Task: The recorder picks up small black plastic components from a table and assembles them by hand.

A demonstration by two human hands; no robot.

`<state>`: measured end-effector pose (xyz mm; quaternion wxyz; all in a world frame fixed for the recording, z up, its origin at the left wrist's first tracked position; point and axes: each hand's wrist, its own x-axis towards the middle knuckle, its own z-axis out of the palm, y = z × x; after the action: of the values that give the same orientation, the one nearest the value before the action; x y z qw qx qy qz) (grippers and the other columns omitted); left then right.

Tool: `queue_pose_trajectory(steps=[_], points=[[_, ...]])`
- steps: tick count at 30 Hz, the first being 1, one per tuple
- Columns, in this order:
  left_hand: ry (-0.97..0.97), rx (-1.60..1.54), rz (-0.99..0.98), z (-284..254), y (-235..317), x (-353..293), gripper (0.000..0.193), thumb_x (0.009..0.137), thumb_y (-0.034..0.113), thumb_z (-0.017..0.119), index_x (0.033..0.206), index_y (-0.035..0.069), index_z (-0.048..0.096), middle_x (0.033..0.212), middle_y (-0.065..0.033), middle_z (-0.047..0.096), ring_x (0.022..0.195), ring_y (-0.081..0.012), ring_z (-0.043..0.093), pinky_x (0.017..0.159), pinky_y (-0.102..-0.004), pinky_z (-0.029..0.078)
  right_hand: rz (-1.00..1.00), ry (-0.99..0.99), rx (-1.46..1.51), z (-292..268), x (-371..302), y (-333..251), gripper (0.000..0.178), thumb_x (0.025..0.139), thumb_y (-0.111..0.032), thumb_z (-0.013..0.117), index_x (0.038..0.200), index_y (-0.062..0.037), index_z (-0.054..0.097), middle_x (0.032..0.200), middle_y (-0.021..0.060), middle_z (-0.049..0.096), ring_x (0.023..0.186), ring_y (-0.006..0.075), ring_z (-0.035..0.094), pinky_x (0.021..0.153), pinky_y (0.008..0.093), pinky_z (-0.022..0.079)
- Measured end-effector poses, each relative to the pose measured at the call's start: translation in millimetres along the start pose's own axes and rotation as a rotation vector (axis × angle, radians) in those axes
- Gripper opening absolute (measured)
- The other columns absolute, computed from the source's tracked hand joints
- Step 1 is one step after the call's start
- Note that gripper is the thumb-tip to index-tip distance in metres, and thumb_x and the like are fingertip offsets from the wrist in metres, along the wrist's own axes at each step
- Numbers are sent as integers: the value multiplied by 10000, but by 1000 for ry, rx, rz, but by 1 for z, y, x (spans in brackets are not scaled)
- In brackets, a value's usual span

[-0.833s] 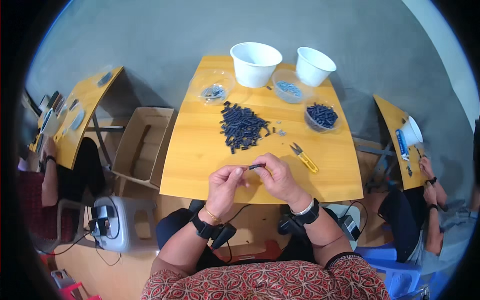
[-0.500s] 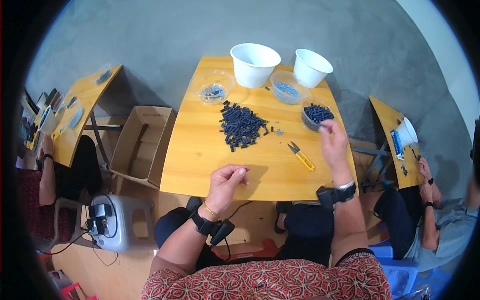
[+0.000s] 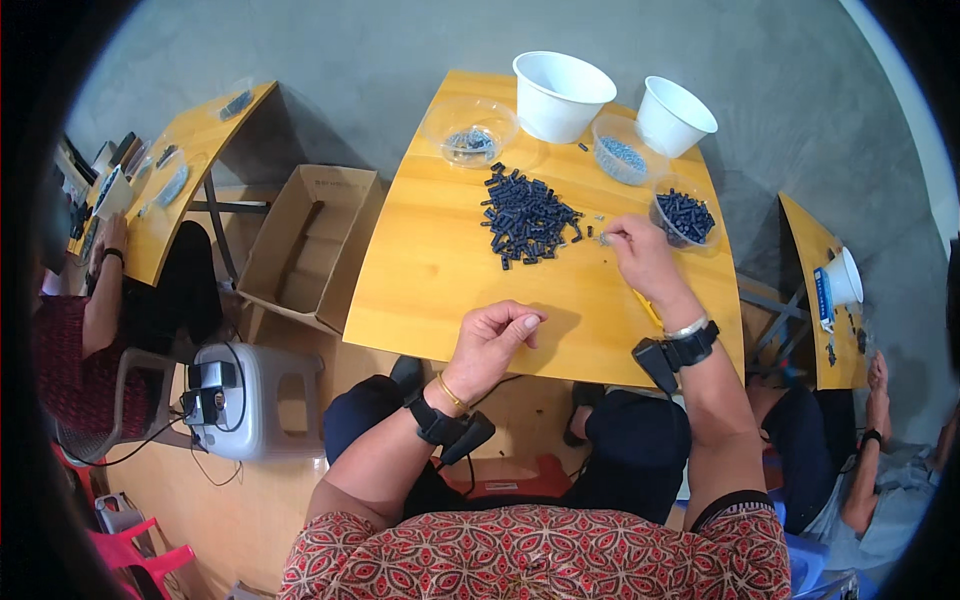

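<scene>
Metal pieces [image 3: 599, 217] are placed right of the black pile [image 3: 530, 221], apparently for the right hand [image 3: 645, 260] (grip cannot be determined); the left hand [image 3: 492, 345] is curled closed.

A grey wall [image 3: 420, 50] stands behind yellow tables [image 3: 420, 290]; a grey stool [image 3: 255, 412] sits on the tan floor [image 3: 255, 515].

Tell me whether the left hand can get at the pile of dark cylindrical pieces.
Probably yes: the pile of dark cylindrical pieces lies ahead of the left hand, with only bare tabletop visible between them.
</scene>
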<state>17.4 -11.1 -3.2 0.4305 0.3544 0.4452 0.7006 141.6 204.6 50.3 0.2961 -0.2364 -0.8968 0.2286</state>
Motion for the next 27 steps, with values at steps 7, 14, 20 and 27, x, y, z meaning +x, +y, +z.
queue_pose_trajectory(steps=[7, 14, 20, 27], points=[[5, -76, -35, -1, 4, -1, 152, 860, 128, 570, 892, -8, 628, 717, -25, 598, 676, -85, 545, 652, -218, 443, 31, -94, -186, 18, 22, 25, 26, 739, -41, 549, 749, -19, 558, 762, 139, 589, 775, 326, 537, 702, 400, 434], [-121, 94, 7, 2, 3, -6, 111, 852, 88, 568, 857, -2, 631, 728, -1, 573, 662, -58, 502, 602, -201, 424, -247, -214, -24, 37, 21, -45, 43, 750, -21, 552, 788, -6, 541, 759, 127, 568, 765, 296, 539, 684, 357, 433], [-85, 18, 24, 2, 4, -7, 99, 851, 72, 567, 854, -8, 624, 785, -25, 582, 654, -69, 503, 618, -204, 419, -323, -259, -76, 57, 12, -48, 57, 730, -13, 555, 784, -14, 534, 746, 123, 549, 755, 308, 505, 685, 374, 418], [-33, -19, 49, 2, 3, -8, 108, 859, 73, 557, 870, -7, 629, 778, -23, 579, 653, -63, 505, 616, -198, 424, -381, -293, -196, 65, 9, -51, 57, 719, -40, 566, 762, -51, 529, 750, 103, 508, 782, 288, 475, 718, 388, 389]])
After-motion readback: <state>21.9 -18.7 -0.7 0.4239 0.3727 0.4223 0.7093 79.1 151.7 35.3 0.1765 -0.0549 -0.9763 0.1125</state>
